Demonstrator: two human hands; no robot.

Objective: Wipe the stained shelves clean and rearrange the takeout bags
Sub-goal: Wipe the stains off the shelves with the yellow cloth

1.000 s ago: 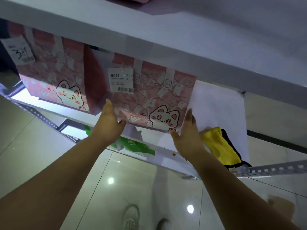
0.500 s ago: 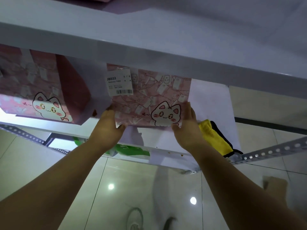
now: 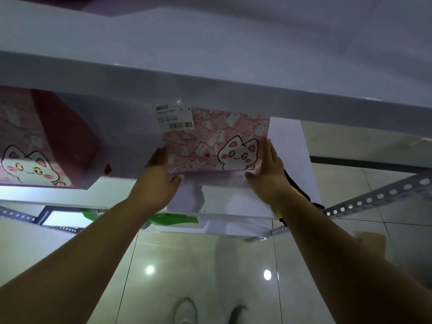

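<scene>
**Desk:** Where are the hands?

**Operator:** I see both up at the middle shelf (image 3: 224, 197), one on each side of the pink cat bag (image 3: 205, 148). The left hand (image 3: 159, 176) lies flat against the bag's left edge, and the right hand (image 3: 268, 174) lies flat against its right edge. The fingers are straight and point up along the sides. Both thumbs reach inward by the bottom front edge. Neither hand is fisted, so the bag is pressed between two spread hands.

**Desk:** Is the bag down on the shelf?

**Operator:** Its bottom edge is right at the shelf board, set back from the front lip. I cannot tell whether it rests fully or is slightly lifted. Its top is hidden by the upper shelf (image 3: 210, 90). A white label (image 3: 174, 118) reading J8022, with a barcode, sits at its top left corner.

**Desk:** Other bags?

**Operator:** A second pink bag (image 3: 35, 146) with the same cat stands on the same shelf, well apart to the left. Near its corner I see a small brown-orange mark (image 3: 107, 169), and I cannot say whether it is a stain. A green bag (image 3: 173, 219) lies on the shelf below, mostly hidden.

**Desk:** And the cloth?

**Operator:** The yellow cloth (image 3: 300, 194), edged in black, lies on the middle shelf just behind the right wrist, which covers most of it. A perforated metal rail (image 3: 374, 197) runs off to the right. Below are pale floor tiles (image 3: 187, 265) and the person's shoes (image 3: 185, 311).
</scene>
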